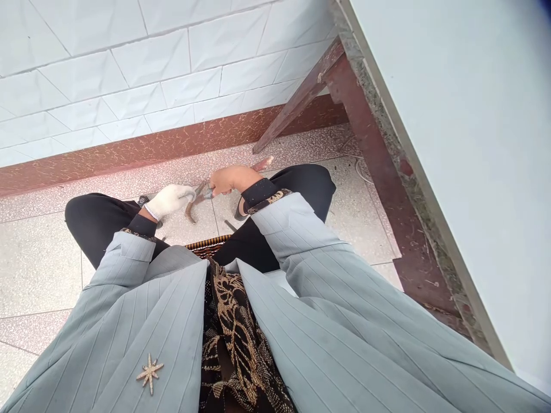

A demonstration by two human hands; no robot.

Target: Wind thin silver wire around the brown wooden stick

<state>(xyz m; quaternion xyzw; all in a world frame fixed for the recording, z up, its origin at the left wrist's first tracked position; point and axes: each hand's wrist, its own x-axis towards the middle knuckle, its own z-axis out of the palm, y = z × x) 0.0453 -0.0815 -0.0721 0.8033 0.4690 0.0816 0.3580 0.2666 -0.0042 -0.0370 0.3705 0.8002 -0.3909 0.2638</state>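
Note:
My left hand [169, 201], in a white knit glove, is closed with its fingers curled around a curved brown piece [190, 213] whose lower end hooks out below them. My bare right hand [228, 179] is wrapped around a tool with a reddish-brown handle [263, 164], which sticks out behind the hand. On the tool's other side a grey band [208, 191] and a dull brownish part reach toward the glove. The two hands are close together above the floor, between my knees. I cannot tell exactly where the tool and the curved piece meet.
A woven seat edge [206, 245] shows between my legs. A dark strip [230, 225] lies on the tiled floor [38, 258]. To the right stands a white-topped table [473, 143] with a reddish wooden frame and a slanting brace [297, 100]. A white tiled wall [129, 63] rises ahead.

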